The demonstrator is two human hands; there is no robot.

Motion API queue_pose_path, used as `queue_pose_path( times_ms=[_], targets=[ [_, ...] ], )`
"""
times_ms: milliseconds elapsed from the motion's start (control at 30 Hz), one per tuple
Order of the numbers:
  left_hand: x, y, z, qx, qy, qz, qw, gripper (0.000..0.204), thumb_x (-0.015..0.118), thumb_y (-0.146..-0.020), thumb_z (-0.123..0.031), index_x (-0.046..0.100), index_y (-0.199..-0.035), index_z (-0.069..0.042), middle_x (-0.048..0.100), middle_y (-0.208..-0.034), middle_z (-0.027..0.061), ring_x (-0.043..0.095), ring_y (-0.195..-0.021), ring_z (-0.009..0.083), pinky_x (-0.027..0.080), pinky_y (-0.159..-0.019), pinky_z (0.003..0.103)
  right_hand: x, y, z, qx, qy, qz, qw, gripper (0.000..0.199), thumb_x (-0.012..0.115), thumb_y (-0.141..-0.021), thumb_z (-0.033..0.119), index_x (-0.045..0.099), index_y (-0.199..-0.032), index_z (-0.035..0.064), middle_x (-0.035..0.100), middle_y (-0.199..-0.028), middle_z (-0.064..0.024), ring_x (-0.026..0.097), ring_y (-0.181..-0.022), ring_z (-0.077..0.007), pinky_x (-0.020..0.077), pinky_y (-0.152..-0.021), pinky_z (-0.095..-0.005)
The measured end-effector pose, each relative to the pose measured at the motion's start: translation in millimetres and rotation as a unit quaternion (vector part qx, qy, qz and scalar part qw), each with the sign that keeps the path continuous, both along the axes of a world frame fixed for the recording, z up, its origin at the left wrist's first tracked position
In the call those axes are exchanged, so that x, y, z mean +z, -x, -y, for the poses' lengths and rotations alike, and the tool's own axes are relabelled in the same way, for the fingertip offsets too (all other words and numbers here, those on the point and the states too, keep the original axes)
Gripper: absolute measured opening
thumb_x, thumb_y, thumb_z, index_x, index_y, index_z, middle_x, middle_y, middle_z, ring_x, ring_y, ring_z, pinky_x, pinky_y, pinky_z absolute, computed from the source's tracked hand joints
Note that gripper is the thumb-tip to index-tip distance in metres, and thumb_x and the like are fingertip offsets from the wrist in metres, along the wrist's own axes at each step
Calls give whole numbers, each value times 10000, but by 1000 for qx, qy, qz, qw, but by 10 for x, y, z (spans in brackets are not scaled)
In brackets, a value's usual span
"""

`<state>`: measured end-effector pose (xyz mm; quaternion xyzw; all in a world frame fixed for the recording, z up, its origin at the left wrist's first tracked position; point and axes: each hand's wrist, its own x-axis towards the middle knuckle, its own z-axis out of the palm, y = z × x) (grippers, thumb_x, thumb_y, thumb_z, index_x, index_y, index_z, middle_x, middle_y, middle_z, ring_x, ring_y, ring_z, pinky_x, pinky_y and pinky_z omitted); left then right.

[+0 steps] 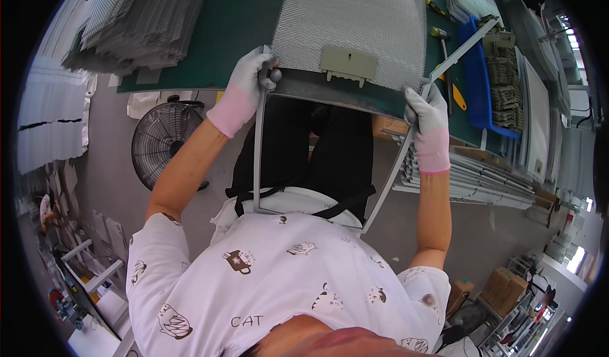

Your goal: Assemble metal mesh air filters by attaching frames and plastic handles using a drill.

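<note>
Both my hands wear pale gloves with pink cuffs. My left hand (249, 81) is closed around one end of a thin metal frame (258, 154), beside the table's front edge. My right hand (429, 117) grips the same frame at its other side, where a bar slants up and outward to the right. The frame's lower bar rests against my waist. Just beyond my hands, a silvery mesh sheet (355, 18) lies flat on the green table (244, 24). A beige-green plastic piece (349, 64) with short legs sits on the mesh's near edge.
Stacked mesh sheets (146, 27) stand at the far left. To the right are a blue bin (477, 71) of beige-green parts, a hammer (439, 33) and a yellow-handled tool (458, 97). A black floor fan (166, 142) stands left of my legs. Long metal strips (469, 182) lie below the table's right side.
</note>
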<state>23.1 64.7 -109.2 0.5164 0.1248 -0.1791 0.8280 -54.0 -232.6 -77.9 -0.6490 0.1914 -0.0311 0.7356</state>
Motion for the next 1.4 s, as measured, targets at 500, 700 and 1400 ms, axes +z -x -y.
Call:
queue_pose_path(
  times_ms=[500, 700, 1400],
  targets=[
    [-148, 29, -105, -22, 66, 64, 995, 161, 540, -905, -100, 528, -1021, 11, 476, -788, 9, 427, -588, 67, 322, -495, 185, 1, -39, 13, 20, -7, 6, 1000, 309, 611, -851, 37, 479, -1109, -72, 443, -588, 8, 377, -439, -53, 286, -404, -206],
    [-141, 27, -141, -71, -36, 104, 991, 201, 582, -894, -139, 507, -1007, 9, 450, -784, -15, 384, -607, 44, 289, -498, 161, -78, -63, 26, 23, -5, 3, 1000, 350, 612, -848, 33, 459, -1143, -74, 446, -598, 10, 382, -438, -54, 296, -404, -207],
    [-126, 115, -127, -28, -3, 132, 991, 248, 553, -894, -120, 481, -1069, 41, 434, -754, 1, 373, -564, 49, 283, -490, 175, -189, -145, 44, 35, -10, -23, 999, 203, 624, -851, 53, 503, -998, -18, 437, -602, 16, 392, -448, -59, 306, -417, -213]
  ],
)
